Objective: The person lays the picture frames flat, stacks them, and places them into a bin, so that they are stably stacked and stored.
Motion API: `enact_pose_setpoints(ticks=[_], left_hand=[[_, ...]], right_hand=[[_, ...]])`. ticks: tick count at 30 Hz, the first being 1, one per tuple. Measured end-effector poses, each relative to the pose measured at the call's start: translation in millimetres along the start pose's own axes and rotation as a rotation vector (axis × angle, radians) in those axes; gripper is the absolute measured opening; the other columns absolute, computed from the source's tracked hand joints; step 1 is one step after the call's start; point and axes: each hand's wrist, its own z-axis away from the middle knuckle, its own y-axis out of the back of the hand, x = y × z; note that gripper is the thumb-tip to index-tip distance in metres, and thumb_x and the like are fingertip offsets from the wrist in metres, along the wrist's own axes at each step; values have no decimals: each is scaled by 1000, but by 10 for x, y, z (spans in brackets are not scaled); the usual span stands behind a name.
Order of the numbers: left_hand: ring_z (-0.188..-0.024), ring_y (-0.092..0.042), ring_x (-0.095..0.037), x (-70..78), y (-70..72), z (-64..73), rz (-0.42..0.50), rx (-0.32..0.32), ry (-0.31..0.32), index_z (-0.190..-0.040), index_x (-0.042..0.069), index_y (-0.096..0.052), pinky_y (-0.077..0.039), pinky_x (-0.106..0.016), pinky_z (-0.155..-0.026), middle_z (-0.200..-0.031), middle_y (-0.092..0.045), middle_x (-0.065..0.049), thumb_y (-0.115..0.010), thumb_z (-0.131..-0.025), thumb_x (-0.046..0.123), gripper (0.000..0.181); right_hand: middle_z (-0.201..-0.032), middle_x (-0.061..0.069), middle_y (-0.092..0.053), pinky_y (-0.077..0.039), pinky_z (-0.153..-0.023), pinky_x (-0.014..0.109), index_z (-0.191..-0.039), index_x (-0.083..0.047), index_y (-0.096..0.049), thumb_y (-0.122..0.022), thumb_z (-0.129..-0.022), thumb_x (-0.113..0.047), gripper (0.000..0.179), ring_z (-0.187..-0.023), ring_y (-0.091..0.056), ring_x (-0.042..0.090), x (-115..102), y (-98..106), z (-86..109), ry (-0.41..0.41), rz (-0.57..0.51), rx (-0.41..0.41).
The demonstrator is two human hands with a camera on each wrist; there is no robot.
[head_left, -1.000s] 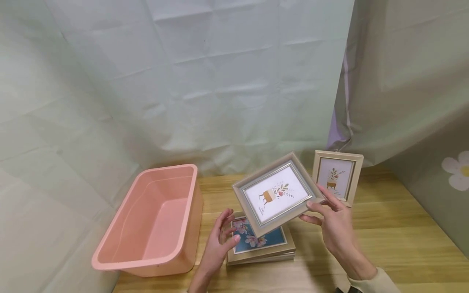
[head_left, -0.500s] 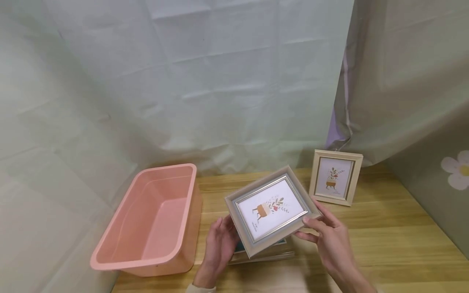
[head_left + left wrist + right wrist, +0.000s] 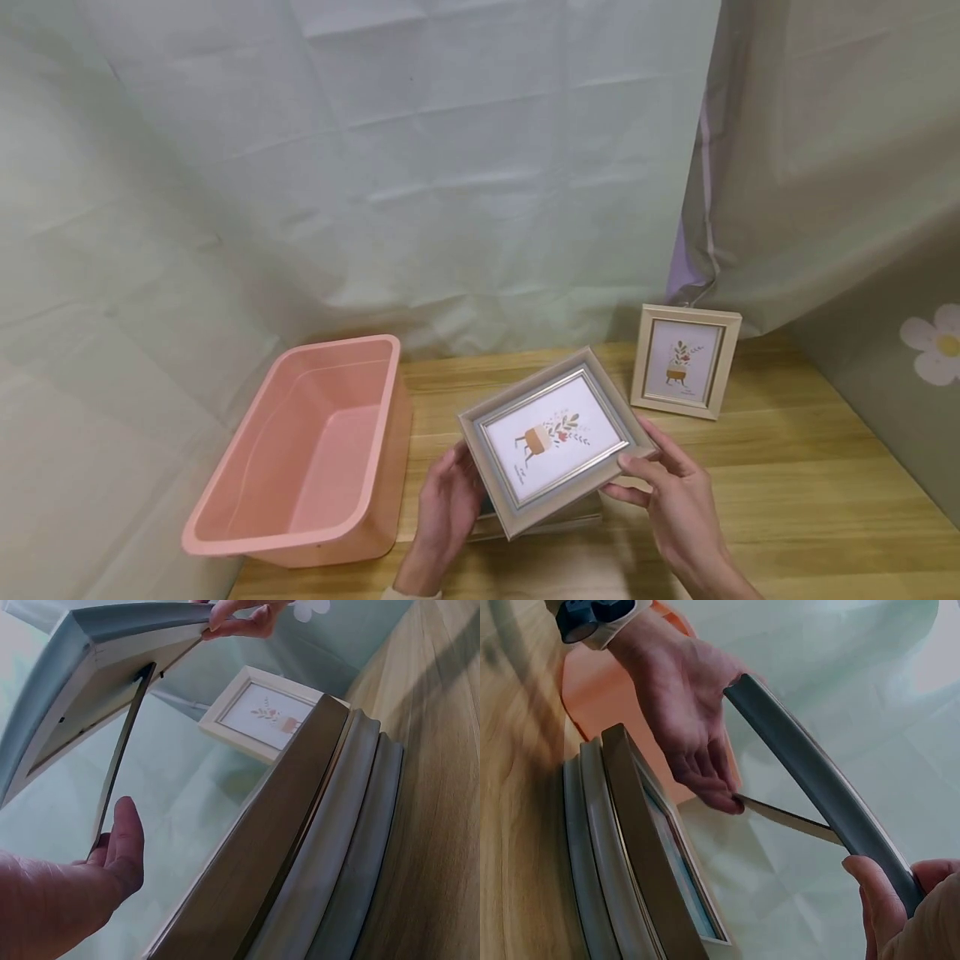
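Observation:
My right hand (image 3: 682,500) grips a picture frame (image 3: 551,442) by its lower right corner, thumb on the front. The frame is tilted, its silver-lined border round a white print of a potted plant facing up. At the frame's left side is my left hand (image 3: 446,504), partly behind it. From the left wrist view, a thin support leg (image 3: 124,750) swings out from the frame's back, and my left fingers pinch its free end. Below lies a stack of picture frames (image 3: 296,825), mostly hidden in the head view; the top one (image 3: 684,859) has a blue picture.
Another picture frame (image 3: 686,362), beige with a similar print, stands upright at the back right. A pink plastic basin (image 3: 386,500) occupies the left of the wooden table (image 3: 810,492). Pale cloth (image 3: 480,192) hangs behind and at the sides.
The held picture frame has come lower and slightly left, over the stack. My left hand has moved from above the stack to behind the frame, taking its support leg.

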Motion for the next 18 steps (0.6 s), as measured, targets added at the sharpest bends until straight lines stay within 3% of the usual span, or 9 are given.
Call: enact_pose_setpoints(ticks=[3,5,11,18], left_hand=[[-146,-51,-6,11,-7,1,12,24,-9,-165,3,-31,-42,-28,-124,-152,-60,12,-23,-113,34,61],[-145,-53,-7,18,-8,4,28,35,-15,-164,2,-32,-43,-28,-124,-151,-61,11,-23,-113,31,60],[-137,-59,-9,44,-3,25,54,49,-42,-150,12,-49,-48,-29,-119,-145,-66,8,-25,-113,27,46],[-131,-60,-8,65,-5,57,10,24,-82,-147,21,-57,-51,-29,-110,-144,-65,10,-26,-109,19,49]], right_hand=[[-108,0,-62,-70,-79,40,-158,-26,-59,-71,-97,6,69,-91,-79,15,15,3,-12,5,3,0],[-108,0,-61,-70,-78,40,-155,-27,-61,-71,-97,6,68,-91,-79,16,27,3,-16,13,2,0],[-111,2,-59,-70,-79,39,-150,-30,-65,-72,-96,6,66,-89,-78,15,51,-5,-33,17,7,9],[-116,3,-56,-70,-81,38,-161,-22,-54,-72,-96,6,72,-89,-77,14,54,-7,-55,1,30,17]])
